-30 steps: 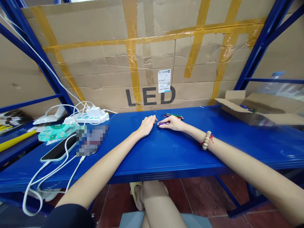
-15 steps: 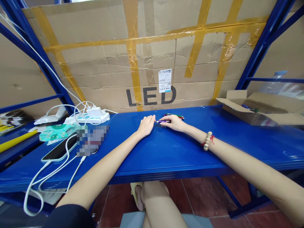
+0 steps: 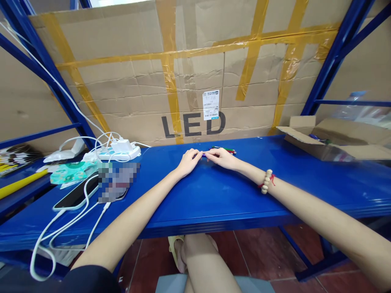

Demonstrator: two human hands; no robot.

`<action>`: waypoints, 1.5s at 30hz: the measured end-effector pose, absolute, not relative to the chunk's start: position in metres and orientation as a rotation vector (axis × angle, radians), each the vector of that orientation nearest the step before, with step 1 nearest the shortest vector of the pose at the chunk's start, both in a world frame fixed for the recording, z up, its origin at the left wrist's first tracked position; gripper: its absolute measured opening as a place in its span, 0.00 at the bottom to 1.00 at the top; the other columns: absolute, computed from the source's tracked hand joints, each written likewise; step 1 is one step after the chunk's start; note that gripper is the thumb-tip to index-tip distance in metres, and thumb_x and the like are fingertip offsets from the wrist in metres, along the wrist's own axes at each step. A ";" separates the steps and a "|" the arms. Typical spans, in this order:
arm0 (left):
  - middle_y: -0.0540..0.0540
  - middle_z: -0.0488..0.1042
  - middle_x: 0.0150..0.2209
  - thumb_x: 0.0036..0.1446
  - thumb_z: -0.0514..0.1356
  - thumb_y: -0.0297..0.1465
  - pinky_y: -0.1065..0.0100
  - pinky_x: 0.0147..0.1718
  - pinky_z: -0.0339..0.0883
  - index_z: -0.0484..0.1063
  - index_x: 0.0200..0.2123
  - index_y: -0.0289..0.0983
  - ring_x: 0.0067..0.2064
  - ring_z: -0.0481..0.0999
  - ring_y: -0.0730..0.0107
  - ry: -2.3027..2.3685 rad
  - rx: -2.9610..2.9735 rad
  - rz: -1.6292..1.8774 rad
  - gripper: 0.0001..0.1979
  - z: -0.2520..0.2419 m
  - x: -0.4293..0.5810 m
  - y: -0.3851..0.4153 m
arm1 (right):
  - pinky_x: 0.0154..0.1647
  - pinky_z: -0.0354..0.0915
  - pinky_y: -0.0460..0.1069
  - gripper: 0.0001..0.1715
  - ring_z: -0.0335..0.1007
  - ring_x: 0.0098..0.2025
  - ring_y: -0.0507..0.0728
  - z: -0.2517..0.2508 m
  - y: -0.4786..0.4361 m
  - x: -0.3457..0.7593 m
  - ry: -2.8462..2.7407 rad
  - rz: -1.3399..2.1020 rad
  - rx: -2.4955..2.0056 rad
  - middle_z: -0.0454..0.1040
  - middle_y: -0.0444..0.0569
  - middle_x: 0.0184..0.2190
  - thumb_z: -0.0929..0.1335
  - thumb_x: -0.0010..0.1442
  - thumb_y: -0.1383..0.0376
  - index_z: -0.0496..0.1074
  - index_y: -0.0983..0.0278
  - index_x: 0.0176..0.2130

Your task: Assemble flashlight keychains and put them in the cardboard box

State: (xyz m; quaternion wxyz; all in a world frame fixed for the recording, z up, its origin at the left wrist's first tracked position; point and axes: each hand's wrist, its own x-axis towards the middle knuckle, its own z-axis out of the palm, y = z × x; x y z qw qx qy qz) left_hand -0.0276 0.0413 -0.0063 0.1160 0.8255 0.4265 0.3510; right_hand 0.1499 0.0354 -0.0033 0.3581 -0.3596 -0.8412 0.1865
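Your two hands have drawn together at the far middle of the blue bench, and the purple pen that showed plainly half a second ago is now almost hidden between your fingertips. Your right hand grasps it in a pinch from the right. Your left hand has closed in on its left end, fingers curled, though you cannot tell from here whether it pinches the pen or only touches it. So the pen is now shared between both hands, low over the bench or on it. The other pens lie untouched just beyond your right hand, in front of the taped LED carton.
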 end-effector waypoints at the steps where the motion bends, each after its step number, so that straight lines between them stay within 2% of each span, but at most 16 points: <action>1: 0.49 0.67 0.30 0.60 0.48 0.35 0.67 0.41 0.59 0.68 0.26 0.38 0.37 0.67 0.68 1.238 2.420 1.038 0.14 -0.006 -0.028 0.041 | 0.31 0.59 0.47 0.26 0.63 0.29 0.52 -0.004 0.036 0.149 -2.175 0.488 -0.928 0.72 0.48 0.26 0.58 0.58 0.52 0.72 0.68 0.27; 5: 0.49 0.69 0.32 0.60 0.49 0.35 0.67 0.41 0.59 0.68 0.28 0.39 0.37 0.67 0.68 1.225 2.369 1.077 0.12 -0.005 -0.028 0.040 | 0.30 0.56 0.47 0.25 0.60 0.27 0.51 -0.005 0.038 0.149 -2.183 0.475 -0.966 0.67 0.46 0.23 0.56 0.58 0.50 0.66 0.66 0.25; 12: 0.49 0.70 0.32 0.63 0.41 0.36 0.66 0.43 0.60 0.65 0.30 0.40 0.40 0.68 0.67 1.391 2.013 1.239 0.16 -0.007 -0.030 0.043 | 0.33 0.56 0.48 0.25 0.59 0.27 0.52 -0.003 0.038 0.153 -2.236 0.432 -1.078 0.65 0.46 0.22 0.54 0.59 0.50 0.61 0.65 0.22; 16: 0.48 0.70 0.32 0.63 0.41 0.35 0.65 0.43 0.60 0.65 0.30 0.40 0.40 0.68 0.67 1.440 1.939 1.280 0.16 -0.007 -0.031 0.045 | 0.33 0.58 0.48 0.26 0.61 0.28 0.53 -0.003 0.037 0.152 -2.278 0.445 -1.038 0.67 0.47 0.24 0.55 0.59 0.50 0.65 0.66 0.25; 20: 0.48 0.70 0.31 0.62 0.41 0.35 0.66 0.42 0.60 0.65 0.30 0.39 0.39 0.69 0.67 1.430 1.925 1.288 0.16 -0.007 -0.031 0.045 | 0.35 0.61 0.48 0.25 0.66 0.31 0.55 -0.003 0.037 0.152 -2.308 0.491 -1.012 0.74 0.51 0.31 0.58 0.58 0.52 0.72 0.68 0.36; 25: 0.48 0.70 0.32 0.63 0.41 0.35 0.66 0.42 0.60 0.65 0.31 0.39 0.39 0.69 0.67 1.427 1.924 1.286 0.16 -0.007 -0.031 0.045 | 0.37 0.63 0.49 0.24 0.69 0.32 0.55 -0.004 0.039 0.154 -2.347 0.484 -1.047 0.76 0.51 0.35 0.59 0.58 0.55 0.74 0.68 0.41; 37: 0.47 0.70 0.32 0.63 0.40 0.36 0.65 0.42 0.60 0.65 0.30 0.39 0.39 0.68 0.67 1.437 1.919 1.251 0.17 -0.006 -0.029 0.043 | 0.36 0.63 0.47 0.23 0.71 0.36 0.56 -0.004 0.034 0.152 -2.329 0.380 -1.087 0.77 0.49 0.34 0.61 0.58 0.52 0.76 0.65 0.36; 45: 0.47 0.70 0.32 0.63 0.40 0.36 0.65 0.42 0.60 0.65 0.30 0.39 0.40 0.68 0.67 1.436 1.933 1.249 0.17 -0.007 -0.029 0.043 | 0.37 0.63 0.47 0.20 0.70 0.38 0.56 -0.006 0.036 0.153 -2.320 0.339 -1.094 0.76 0.48 0.35 0.63 0.57 0.53 0.77 0.63 0.37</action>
